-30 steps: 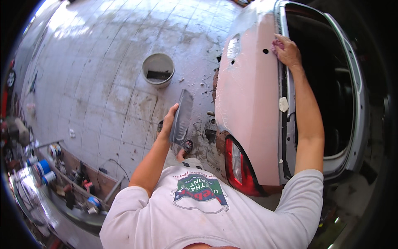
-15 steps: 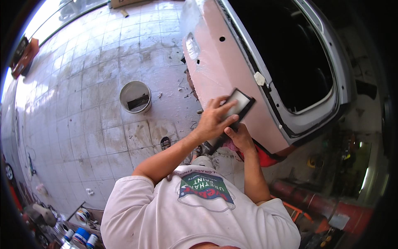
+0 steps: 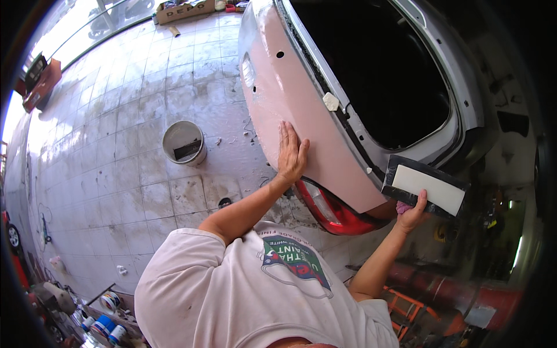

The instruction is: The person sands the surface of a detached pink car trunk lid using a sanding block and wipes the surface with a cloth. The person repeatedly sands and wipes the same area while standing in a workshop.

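Left hand [image 3: 293, 155] lies open, fingers flat on pink car panel [image 3: 332, 152] (long axis far-left to near-right); right hand [image 3: 412, 217], off panel's near end, grasps black-bordered white rectangular board [image 3: 428, 185] and pink cloth [image 3: 402, 207].

The single head view, a wide fisheye, looks steeply down from the wearer's head, its dark round rim cutting off the corners and bending lines there. The shirt [image 3: 197, 284] fills the near lower edge, and the camera faces outward past it, with the pink car body [image 3: 331, 165] right of centre and the tiled floor [image 3: 139, 133] farther below at left.
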`<state>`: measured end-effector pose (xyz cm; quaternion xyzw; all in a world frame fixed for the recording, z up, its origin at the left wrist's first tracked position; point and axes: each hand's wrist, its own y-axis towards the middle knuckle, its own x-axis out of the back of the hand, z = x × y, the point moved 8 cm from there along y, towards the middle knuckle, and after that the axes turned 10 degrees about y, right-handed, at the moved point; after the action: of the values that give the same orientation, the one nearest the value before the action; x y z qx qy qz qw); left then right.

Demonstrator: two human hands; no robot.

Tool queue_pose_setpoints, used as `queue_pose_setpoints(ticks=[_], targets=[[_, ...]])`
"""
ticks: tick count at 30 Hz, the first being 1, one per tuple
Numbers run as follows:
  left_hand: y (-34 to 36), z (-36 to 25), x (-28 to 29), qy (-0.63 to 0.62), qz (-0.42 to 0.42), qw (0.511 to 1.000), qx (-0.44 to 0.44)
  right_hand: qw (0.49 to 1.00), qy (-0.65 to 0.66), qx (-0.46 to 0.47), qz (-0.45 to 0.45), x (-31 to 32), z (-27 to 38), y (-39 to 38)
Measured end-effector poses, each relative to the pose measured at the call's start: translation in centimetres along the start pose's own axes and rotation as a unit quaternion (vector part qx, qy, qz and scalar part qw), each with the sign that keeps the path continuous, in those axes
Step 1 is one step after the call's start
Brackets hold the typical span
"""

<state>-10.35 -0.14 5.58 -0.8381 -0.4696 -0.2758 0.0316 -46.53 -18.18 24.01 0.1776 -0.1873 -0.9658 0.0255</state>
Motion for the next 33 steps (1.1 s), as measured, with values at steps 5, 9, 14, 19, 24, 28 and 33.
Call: queue_pose_setpoints(ticks=[5, 9, 14, 19, 24, 28, 33], targets=[[3.0, 1.1, -0.3, -0.053, -0.055, 0.996, 0.044, 0.999, 0.004, 0.040, -0.035, 3.2, -3.8, 3.0], [11.0, 3.1, -0.5, -0.081, -0.061, 0.992, 0.070, 0.995, -0.018, 0.095, -0.008, 8.7, -8.0, 2.9], [25.0, 13.4, 1.6, -0.050, -0.119, 0.992, 0.003, 0.887, -0.238, 0.393, 0.039, 6.2, -7.8, -0.1], [35.1, 14.1, 2.1, -0.177, -0.005, 0.978, 0.111, 0.985, -0.029, 0.133, -0.103, 11.3, -8.0, 0.9], [37.5, 13.0, 3.2, -0.210, -0.007, 0.971, 0.111, 0.985, -0.025, 0.119, -0.119, 3.9, -4.5, 0.6], [34.8, 15.3, 1.7, -0.060, -0.075, 0.995, -0.009, 0.993, 0.001, 0.098, -0.069, 4.7, -6.3, 1.5], [26.8, 9.7, -0.6, -0.058, -0.061, 0.996, 0.022, 0.996, 0.014, 0.086, -0.025, 3.8, -6.0, 1.7]])
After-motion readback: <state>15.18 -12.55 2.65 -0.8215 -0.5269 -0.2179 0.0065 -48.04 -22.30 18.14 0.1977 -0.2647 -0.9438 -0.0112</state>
